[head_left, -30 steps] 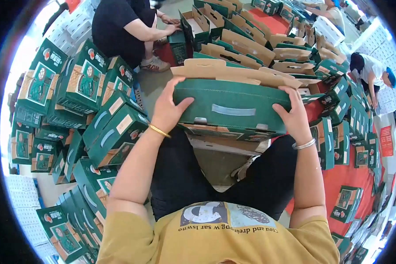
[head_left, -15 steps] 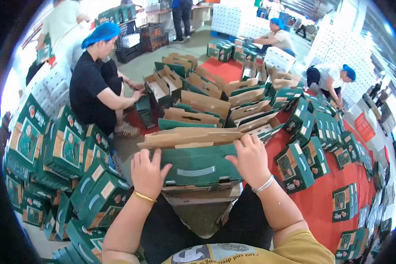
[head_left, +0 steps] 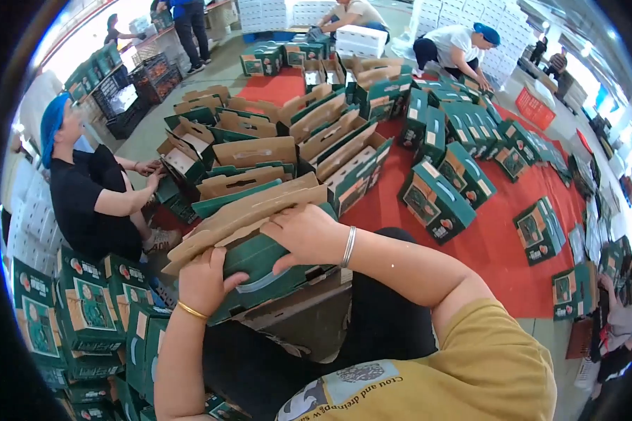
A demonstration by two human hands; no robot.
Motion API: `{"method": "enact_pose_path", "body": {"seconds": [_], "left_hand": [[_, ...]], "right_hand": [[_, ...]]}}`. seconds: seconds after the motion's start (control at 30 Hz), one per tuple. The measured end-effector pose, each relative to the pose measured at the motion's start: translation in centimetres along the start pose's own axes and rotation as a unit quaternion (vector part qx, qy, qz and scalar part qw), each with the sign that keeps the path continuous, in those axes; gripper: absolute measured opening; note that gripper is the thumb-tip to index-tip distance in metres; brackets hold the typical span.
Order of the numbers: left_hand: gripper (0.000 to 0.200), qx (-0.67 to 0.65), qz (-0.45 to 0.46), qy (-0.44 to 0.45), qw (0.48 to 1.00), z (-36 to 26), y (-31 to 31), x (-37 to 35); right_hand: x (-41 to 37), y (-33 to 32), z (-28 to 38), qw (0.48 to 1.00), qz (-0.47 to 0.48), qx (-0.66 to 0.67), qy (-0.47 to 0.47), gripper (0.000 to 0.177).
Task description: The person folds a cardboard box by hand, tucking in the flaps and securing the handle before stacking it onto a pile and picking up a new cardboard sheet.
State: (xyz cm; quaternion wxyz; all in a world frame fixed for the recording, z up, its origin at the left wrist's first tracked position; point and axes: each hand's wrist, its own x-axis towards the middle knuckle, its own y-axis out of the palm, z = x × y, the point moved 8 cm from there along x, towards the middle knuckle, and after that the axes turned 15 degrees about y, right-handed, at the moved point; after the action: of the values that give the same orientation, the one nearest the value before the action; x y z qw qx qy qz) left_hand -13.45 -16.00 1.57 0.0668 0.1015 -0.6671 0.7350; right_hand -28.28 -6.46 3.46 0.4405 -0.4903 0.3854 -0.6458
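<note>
A green cardboard carton (head_left: 260, 256) with raised brown top flaps (head_left: 249, 214) stands between my knees. My left hand (head_left: 209, 279) grips its near left corner, thumb on the green panel and fingers over the top edge. Farther along the same edge, my right hand (head_left: 307, 237) curls its fingers over the brown flap, with the thumb against the green side. Part of the pale carry handle shows below my right hand. The carton's inside is hidden by the flaps.
Rows of open cartons (head_left: 256, 151) stand just ahead. Closed green cartons (head_left: 439, 200) stand on the red floor covering (head_left: 495, 266), and more are stacked at left (head_left: 95, 302). A person in a blue cap (head_left: 91, 189) crouches at left handling a carton; others work farther back.
My view has swung right, so the scene appears shifted left. My right hand has moved inward along the carton's top edge, closer to my left hand. Both hands remain on the carton.
</note>
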Motion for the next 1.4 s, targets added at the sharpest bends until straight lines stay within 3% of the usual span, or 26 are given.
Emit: {"method": "enact_pose_path", "body": {"seconds": [0.07, 0.17, 0.37, 0.43, 0.5, 0.6, 0.67, 0.77, 0.83, 0.97, 1.0, 1.17, 1.27, 1.33, 1.4], "left_hand": [[0.059, -0.029, -0.019, 0.021, 0.999, -0.1, 0.1, -0.2], [0.054, -0.061, -0.029, 0.043, 0.997, 0.2, 0.1, 0.1], [0.044, -0.118, -0.020, 0.046, 0.992, 0.6, -0.1, 0.8], [0.040, -0.110, 0.005, 0.040, 0.993, 0.8, -0.3, 0.1], [0.040, -0.129, 0.000, 0.011, 0.992, 0.9, -0.3, -0.8], [0.043, -0.136, -0.028, 0.003, 0.990, 0.8, 0.2, -2.3], [0.040, -0.166, -0.075, -0.048, 0.982, 1.4, 0.4, -3.8], [0.035, -0.118, -0.074, 0.002, 0.990, 0.3, -0.4, -3.7], [0.031, -0.122, -0.078, -0.016, 0.989, 0.4, -0.3, -3.9], [0.031, -0.120, -0.101, -0.033, 0.987, 1.1, 0.0, -4.0], [0.031, -0.108, -0.125, -0.043, 0.985, 0.8, -0.4, -4.3], [0.037, -0.086, -0.204, -0.063, 0.973, -0.7, -1.8, -6.0], [0.036, 0.068, -0.189, -0.114, 0.973, -1.4, -3.8, -6.4], [0.034, 0.083, -0.208, -0.180, 0.958, 0.0, -2.7, -8.1], [0.032, -0.002, -0.226, -0.207, 0.952, 1.5, -1.0, -9.1]], "right_hand": [[0.1, 1.1, -0.1, 0.994, 0.107, -0.028, 0.012, 0.067], [1.2, 1.6, -1.0, 0.990, 0.138, -0.026, 0.021, 0.065], [2.3, 3.3, -2.2, 0.949, 0.308, 0.060, 0.026, 0.063], [1.1, 3.4, -2.3, 0.959, 0.274, 0.063, 0.018, 0.063], [-0.2, 1.6, -2.8, 0.994, 0.097, 0.053, 0.014, 0.063], [-2.1, -0.7, -2.2, 0.994, 0.065, 0.023, 0.082, 0.055], [-2.9, -0.8, -2.6, 0.997, 0.018, 0.022, 0.072, 0.053], [-3.2, -0.2, -2.5, 0.994, 0.044, -0.038, 0.096, 0.044], [-2.7, 1.3, -3.8, 0.996, 0.034, 0.056, 0.060, 0.038], [-1.4, 1.3, -4.2, 0.984, 0.112, 0.058, 0.122, 0.033], [-2.0, 1.0, -4.3, 0.991, 0.055, 0.096, 0.075, 0.034], [-5.1, -1.8, -5.2, 0.984, -0.089, 0.079, 0.129, 0.041], [-5.6, -2.3, -5.2, 0.979, -0.132, 0.055, 0.143, 0.038], [-5.9, -1.8, -5.6, 0.970, -0.158, 0.057, 0.178, 0.031], [-5.7, -0.2, -7.0, 0.962, -0.152, 0.060, 0.219, 0.027]]}}
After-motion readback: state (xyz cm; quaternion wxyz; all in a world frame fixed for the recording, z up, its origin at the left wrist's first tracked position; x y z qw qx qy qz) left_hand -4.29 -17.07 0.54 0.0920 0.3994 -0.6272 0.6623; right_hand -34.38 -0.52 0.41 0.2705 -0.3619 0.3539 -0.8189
